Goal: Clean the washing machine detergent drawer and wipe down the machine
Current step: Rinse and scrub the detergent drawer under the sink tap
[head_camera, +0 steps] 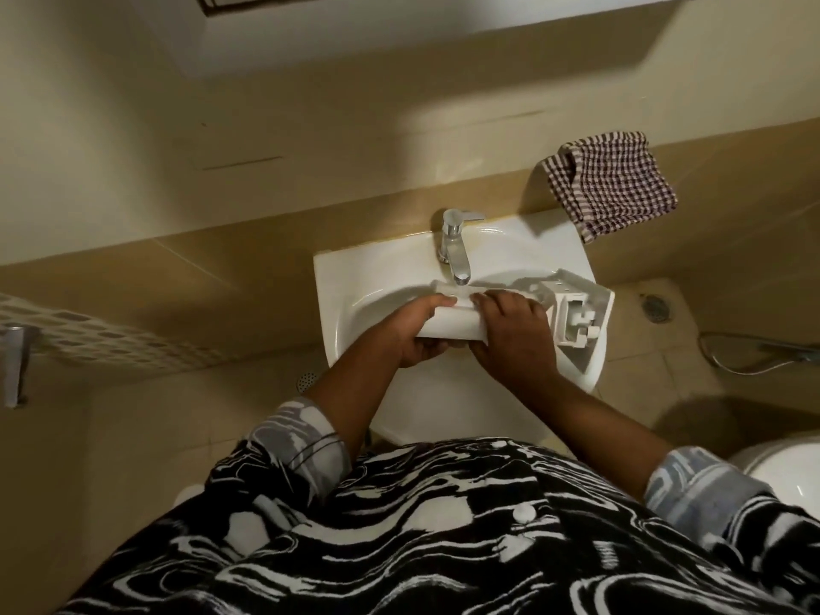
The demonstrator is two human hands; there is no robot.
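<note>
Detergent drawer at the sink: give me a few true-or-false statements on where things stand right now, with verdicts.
1. Both the left hand and the right hand grip the white drawer piece over the sink. True.
2. The checkered cloth lies in the basin. False: it lies on the ledge behind the sink, right of the faucet.
3. A second drawer part rests at the sink's right rim. True.
4. The left hand is on the faucet handle. False: it holds the white drawer piece, below the spout.
</note>
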